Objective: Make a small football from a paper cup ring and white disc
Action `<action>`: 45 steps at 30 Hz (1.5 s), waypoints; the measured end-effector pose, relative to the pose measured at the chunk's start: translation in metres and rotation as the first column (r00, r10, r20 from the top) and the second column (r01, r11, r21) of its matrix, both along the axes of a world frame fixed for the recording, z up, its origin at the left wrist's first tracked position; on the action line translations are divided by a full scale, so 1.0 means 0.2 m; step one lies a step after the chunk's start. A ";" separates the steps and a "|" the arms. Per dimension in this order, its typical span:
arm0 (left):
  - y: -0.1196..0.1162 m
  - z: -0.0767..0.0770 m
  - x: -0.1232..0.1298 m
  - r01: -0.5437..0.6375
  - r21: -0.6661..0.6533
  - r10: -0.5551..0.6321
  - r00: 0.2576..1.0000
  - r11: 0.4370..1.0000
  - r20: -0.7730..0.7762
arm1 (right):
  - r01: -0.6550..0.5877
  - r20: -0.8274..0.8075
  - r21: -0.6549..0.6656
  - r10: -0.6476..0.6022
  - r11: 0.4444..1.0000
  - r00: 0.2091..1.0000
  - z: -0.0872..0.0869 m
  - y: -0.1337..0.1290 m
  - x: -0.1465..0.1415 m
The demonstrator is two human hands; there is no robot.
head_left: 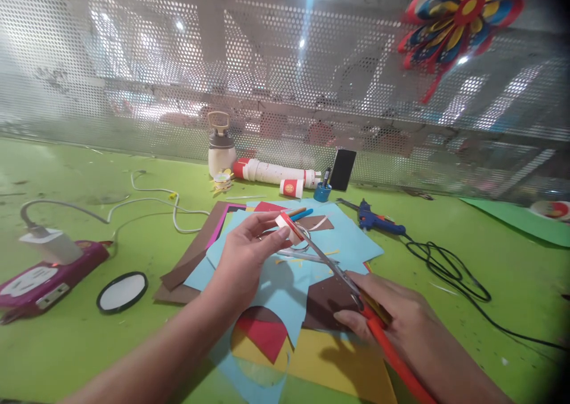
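Between the thumb and fingers of my left hand [247,249] is a short, red-and-white piece of paper cup [288,224], held above a stack of coloured paper. My right hand [403,312] grips a pair of scissors [332,263] with orange-red handles. The blades point up and left, with their tips at the cup piece's edge; whether they cut into it I cannot tell. Under both hands lie light blue sheets [280,285], a dark brown sheet [327,303] and a yellow sheet [342,362]. Blue and orange pens [303,214] rest just behind the cup piece.
Behind stand a spray bottle [221,154], a stack of paper cups [282,173], a lying cup [291,188], a blue pot [322,192] and a phone [342,169]. A glue gun [378,220] with black cord lies right. Left are a purple power strip [53,279] and a round black-rimmed disc [122,293].
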State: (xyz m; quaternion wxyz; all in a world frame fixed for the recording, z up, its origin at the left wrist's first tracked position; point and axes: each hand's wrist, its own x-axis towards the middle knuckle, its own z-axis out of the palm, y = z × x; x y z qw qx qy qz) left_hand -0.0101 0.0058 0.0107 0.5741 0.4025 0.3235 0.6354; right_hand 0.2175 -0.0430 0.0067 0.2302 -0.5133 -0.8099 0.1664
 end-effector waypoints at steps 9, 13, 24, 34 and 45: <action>-0.01 0.01 0.00 0.000 -0.014 0.001 1.000 1.000 0.011 | -0.040 0.038 0.054 0.038 0.998 0.999 -0.01 0.01 0.03; -0.01 0.00 0.00 0.008 -0.023 -0.008 1.000 1.000 0.004 | -0.034 0.048 0.065 0.031 0.997 0.998 0.00 0.00 0.02; -0.01 0.01 0.00 0.013 -0.031 -0.012 0.999 0.999 0.034 | -0.074 0.063 0.115 0.067 0.991 0.996 -0.02 0.00 0.03; 0.00 0.01 -0.02 0.080 -0.067 -0.072 0.991 0.995 0.117 | -0.066 0.074 0.087 0.059 0.994 0.995 -0.01 0.02 0.03; 0.00 0.00 0.00 0.056 -0.034 -0.053 0.995 0.998 0.085 | -0.060 0.013 0.090 0.059 0.994 0.998 0.00 0.01 0.03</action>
